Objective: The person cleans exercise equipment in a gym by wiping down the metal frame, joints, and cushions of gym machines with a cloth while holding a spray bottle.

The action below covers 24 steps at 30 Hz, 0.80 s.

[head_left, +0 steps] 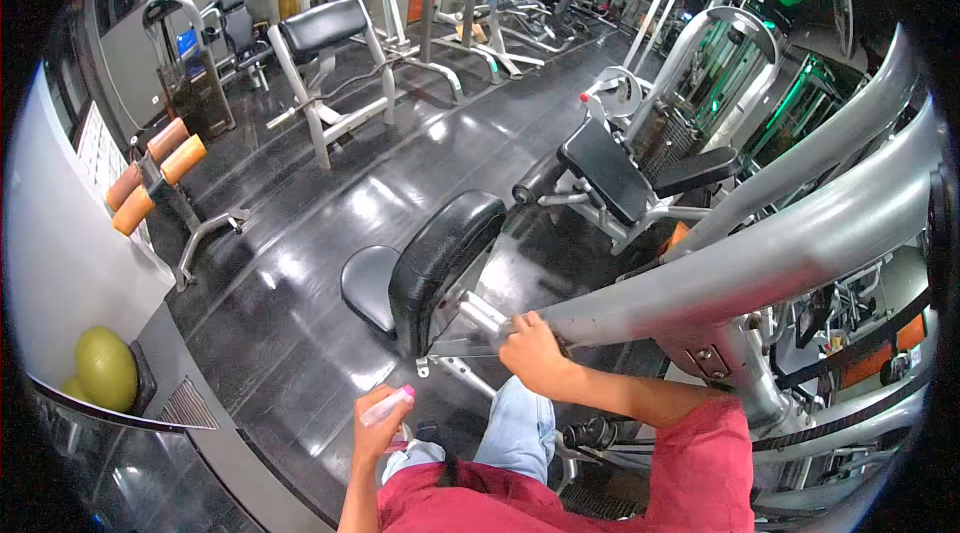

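One pink-topped bottle (384, 409) is in the left hand (372, 426), contents unclear.

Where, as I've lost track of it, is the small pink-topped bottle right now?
The bottle is in the person's left hand, low and left of centre in the head view, below the nearest black seat.

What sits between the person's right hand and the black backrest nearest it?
A short silver bar lies between the right hand and the black backrest, as the head view shows.
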{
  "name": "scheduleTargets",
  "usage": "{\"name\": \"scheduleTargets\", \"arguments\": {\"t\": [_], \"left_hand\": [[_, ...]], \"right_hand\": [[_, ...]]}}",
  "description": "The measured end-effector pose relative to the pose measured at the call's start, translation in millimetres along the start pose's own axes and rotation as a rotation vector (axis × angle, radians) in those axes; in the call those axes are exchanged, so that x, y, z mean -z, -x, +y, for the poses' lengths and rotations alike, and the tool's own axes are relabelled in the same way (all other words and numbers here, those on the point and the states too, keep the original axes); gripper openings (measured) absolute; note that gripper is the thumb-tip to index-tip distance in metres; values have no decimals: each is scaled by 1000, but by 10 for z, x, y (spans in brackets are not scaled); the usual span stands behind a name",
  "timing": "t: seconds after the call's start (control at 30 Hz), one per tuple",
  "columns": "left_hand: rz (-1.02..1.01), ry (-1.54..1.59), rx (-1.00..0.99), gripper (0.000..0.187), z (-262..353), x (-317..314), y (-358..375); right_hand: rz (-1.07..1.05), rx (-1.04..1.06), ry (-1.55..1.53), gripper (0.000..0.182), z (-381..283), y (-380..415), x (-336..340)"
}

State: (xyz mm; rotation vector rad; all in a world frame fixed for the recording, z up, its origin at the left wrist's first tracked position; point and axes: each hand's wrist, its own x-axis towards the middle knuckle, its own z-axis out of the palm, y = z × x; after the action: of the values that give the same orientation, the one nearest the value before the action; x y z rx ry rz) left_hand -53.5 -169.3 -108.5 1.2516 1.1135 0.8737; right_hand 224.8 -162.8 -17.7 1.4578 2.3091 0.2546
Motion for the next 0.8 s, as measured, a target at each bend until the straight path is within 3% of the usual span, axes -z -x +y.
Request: {"name": "scheduleTargets", "arguments": {"t": [0.1, 0.23, 0.33, 0.43, 0.47, 0.5, 0.6, 0.63, 0.7, 0.73, 0.77, 0.8], "left_hand": [[-26, 8, 20, 19, -30, -8, -68], [-73, -18, 28, 19, 19, -46, -170], [-97, -13, -27, 19, 72, -95, -239], [-100, -17, -17, 20, 119, -141, -279], [-106, -22, -12, 20, 120, -155, -276], [-109, -17, -2, 20, 118, -171, -274], [-126, -10, 19, 19, 51, -216, -309], [-139, -11, 32, 18, 24, -235, -309], [-140, -26, 39, 18, 13, -278, -308], [-140, -41, 41, 17, 11, -292, -315], [-143, -48, 43, 17, 2, -293, -324], [-144, -57, 40, 17, -7, -296, -325]], "right_hand": [[-25, -77, -52, 11, 64, 13, 25], [50, -62, -10, 14, -194, -151, -576], [390, -12, 29, 15, -410, -295, -1266], [401, -13, 42, 14, -501, -237, -1395], [218, 11, -104, 17, -496, -183, -1352], [215, 5, -110, 17, -521, -119, -1304], [-332, -276, -1060, 39, -500, -16, -1151], [-337, -276, -1060, 39, -495, 16, -1249], [-237, -349, -1622, 34, -571, 87, -1785], [-199, -453, -2130, 28, -809, 85, -2479], [-18, -615, -2668, 24, -893, 163, -2429], [76, -728, -2834, 25, -950, 111, -2579]]}}
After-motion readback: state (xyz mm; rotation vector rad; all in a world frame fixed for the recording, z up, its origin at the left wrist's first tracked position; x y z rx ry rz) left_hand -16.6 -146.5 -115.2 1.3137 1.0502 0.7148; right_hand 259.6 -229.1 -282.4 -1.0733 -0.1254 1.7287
